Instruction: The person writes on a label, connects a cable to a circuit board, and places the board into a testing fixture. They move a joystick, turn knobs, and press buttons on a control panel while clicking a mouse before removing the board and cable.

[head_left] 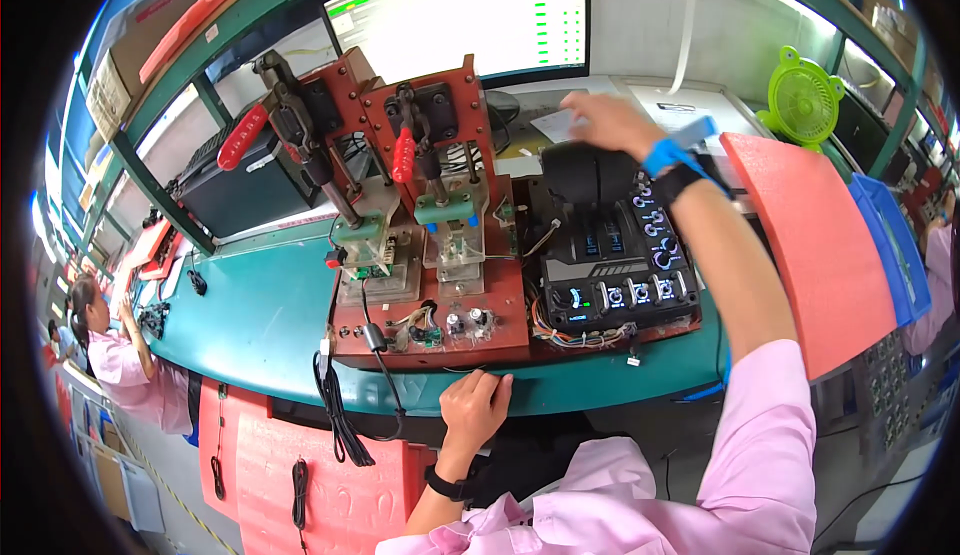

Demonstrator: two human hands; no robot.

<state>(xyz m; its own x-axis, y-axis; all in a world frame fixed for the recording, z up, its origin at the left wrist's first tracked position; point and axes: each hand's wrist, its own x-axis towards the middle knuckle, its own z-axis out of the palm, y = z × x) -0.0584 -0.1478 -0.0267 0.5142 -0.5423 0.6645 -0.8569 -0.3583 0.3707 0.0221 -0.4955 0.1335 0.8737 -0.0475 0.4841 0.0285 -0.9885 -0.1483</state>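
My right hand [608, 123] is stretched out over the far end of a black control unit, just above its wide black lever handle [585, 177]. The hand is a little blurred, its fingers apart, and I see nothing in them. The control unit [620, 265] has lit knobs, small toggle switches and little blue displays. Down at the bench's front edge rests my left hand [476, 410], fingers curled into a loose fist. Nearest to it is the red base [440, 340] of a test fixture with two red-handled toggle clamps [403, 155]. A green circuit board [458, 245] sits under one clamp.
A coiled black cable [335, 410] hangs over the front edge, left of my left hand. A lit monitor [460, 20] stands behind the fixture. Pink foam [805, 245], a blue tray [890, 245] and a green fan [803, 100] are at the right. Another person [130, 355] works far left.
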